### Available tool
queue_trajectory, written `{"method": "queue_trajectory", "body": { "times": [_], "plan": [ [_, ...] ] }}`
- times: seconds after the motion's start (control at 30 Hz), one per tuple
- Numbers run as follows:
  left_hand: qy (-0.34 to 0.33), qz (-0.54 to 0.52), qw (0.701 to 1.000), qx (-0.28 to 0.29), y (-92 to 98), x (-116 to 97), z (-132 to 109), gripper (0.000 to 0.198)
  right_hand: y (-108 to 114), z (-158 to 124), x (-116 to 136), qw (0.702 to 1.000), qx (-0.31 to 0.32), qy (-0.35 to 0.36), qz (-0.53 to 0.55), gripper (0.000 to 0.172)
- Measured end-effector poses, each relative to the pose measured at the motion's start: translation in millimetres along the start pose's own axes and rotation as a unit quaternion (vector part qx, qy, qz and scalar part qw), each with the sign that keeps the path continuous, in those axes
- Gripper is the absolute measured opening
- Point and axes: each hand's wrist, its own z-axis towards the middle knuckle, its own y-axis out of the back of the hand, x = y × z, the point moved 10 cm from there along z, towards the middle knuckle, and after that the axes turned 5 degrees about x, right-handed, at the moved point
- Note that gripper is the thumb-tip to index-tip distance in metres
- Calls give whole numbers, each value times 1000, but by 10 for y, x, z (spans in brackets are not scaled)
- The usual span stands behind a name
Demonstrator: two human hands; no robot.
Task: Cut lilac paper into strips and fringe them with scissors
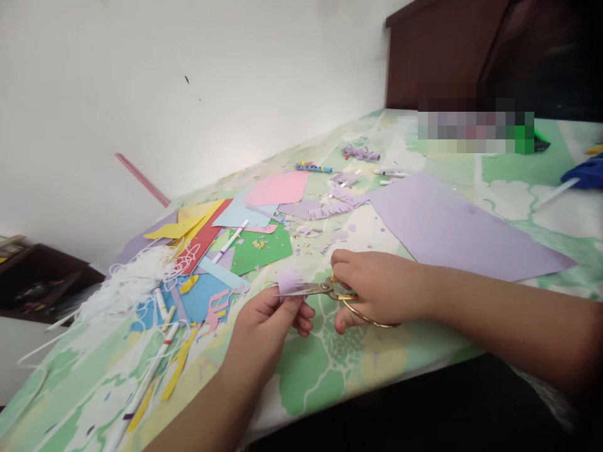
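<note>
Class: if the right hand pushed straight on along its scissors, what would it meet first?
Probably the small fringed lilac paper pinched in the left hand: the right hand aims its scissors leftward, with the blades at that piece, though depth is unclear.

We've got just 1 view, off the camera on the person's head, looking forward and down across the table (330, 376) from its near edge. It's close in: the left hand (271, 323) and right hand (381, 289) sit low centre, the wall (235, 94) fills the top left, and the frame tilts.
</note>
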Motion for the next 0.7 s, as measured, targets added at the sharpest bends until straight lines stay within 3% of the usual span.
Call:
{"method": "queue_trajectory", "body": {
  "times": [0.13, 0.4, 0.57, 0.7],
  "plan": [
    [-2, 11, 999, 37, -44, -12, 7, 15, 26, -11, 15, 1000, -14, 1, -14, 51],
    [-5, 19, 1000, 15, -16, -27, 16, 12, 39, -10, 7, 999, -20, -8, -33, 54],
    [-7, -22, 999, -48, 74, -5, 10, 12, 46, -19, -38, 998, -28, -19, -54, 58],
    [1, -37, 999, -19, 20, 40, 40, 11, 30, -21, -44, 998, -29, -15, -49, 57]
  ]
}}
